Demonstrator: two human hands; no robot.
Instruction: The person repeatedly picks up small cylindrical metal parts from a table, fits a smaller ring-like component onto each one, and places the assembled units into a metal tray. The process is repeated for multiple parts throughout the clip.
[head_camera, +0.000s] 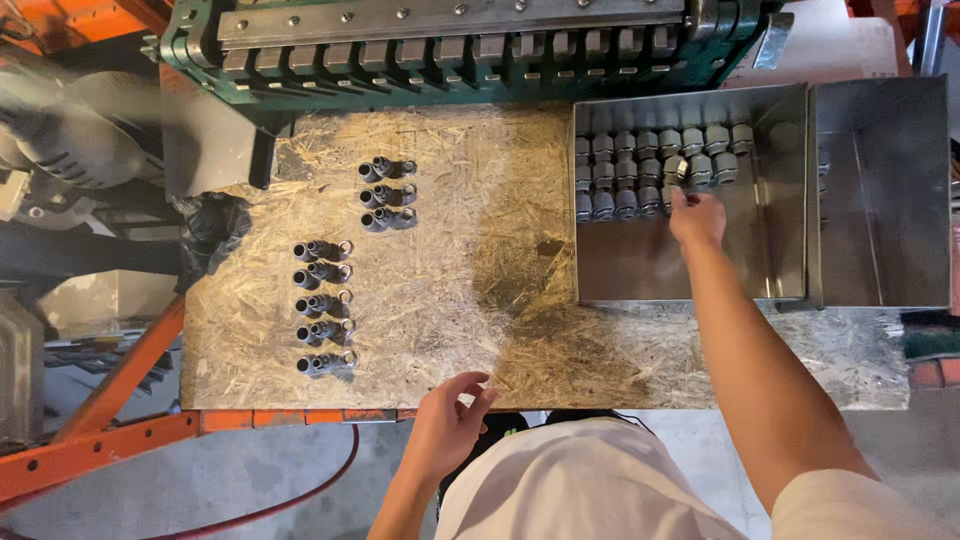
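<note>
**Steel fitting picked from the tray**

Steel nut fittings (650, 165) stood in rows inside a metal tray (780, 200) on the chipboard bench (470, 260). The right hand (697, 215) reached into the tray — its fingertips pinched one fitting (676, 168) at the edge of the rows. The left hand (450, 420) rested at the bench's near edge, fingers loosely curled and holding nothing. Dark assembled fittings (325, 300) lay in two groups to the left.

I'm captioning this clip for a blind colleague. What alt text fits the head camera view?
Seen from above, a person's right hand reaches into a metal tray of grey fittings lined up in rows, touching one. The left hand rests at the near edge of a chipboard bench, where two groups of dark fittings lie in columns.
</note>
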